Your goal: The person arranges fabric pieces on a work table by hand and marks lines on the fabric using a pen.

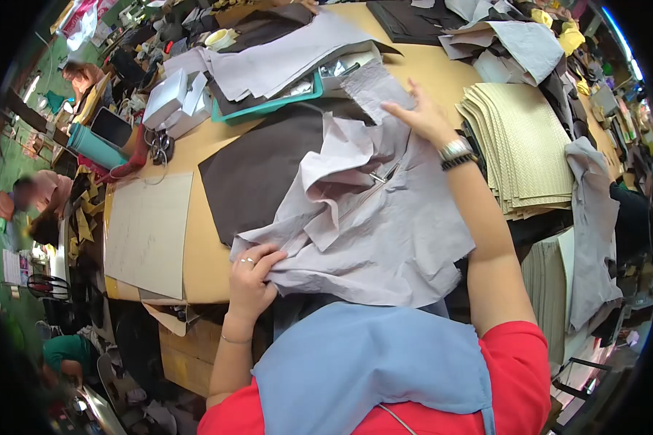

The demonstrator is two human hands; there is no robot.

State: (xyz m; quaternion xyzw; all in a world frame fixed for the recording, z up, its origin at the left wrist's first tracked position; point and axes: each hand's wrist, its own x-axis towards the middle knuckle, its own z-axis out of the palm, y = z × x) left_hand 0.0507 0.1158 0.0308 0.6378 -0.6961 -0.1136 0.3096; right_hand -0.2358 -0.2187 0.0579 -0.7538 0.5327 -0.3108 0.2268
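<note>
One grey cloth [413,225]: lies crumpled at the dial's centre, over the near side of the counter [428,65], with raised folds in its middle.
Left hand [252,279]: pinches the cloth's edge at 8 o'clock, narrow grip.
Right hand [426,119]: stretches out to 1 o'clock, spread wide near the cloth's far end; cannot tell about contact.
Dark sheet [261,167]: lies flat at 10 o'clock, partly under the cloth.
Teal tray [265,107]: sits at 11 o'clock.
Quilted stack [519,145]: rests at 2 o'clock.
</note>
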